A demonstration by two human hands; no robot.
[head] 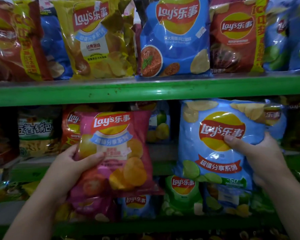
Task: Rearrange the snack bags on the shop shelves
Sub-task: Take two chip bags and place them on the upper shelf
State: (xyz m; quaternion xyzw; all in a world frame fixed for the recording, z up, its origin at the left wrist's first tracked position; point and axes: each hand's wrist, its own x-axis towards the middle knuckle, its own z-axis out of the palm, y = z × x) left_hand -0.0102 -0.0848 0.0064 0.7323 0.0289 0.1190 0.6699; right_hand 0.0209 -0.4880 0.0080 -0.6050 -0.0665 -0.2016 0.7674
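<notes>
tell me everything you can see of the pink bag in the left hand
The pink bag is a glossy, puffed Lay's packet: red-and-yellow logo on top, pale blue banner, white panel, chips and tomato slices pictured below. It looks sealed and is held upright, slightly tilted, face to the camera, in front of other bags on the lower shelves. The left hand holds its left edge, thumb across the front.

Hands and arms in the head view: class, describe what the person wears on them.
Nothing is worn. The left hand and right hand have no gloves; no rings, watch or bracelet show. The forearms are bare, with no sleeves in view. The right thumb's nail is short.
</notes>
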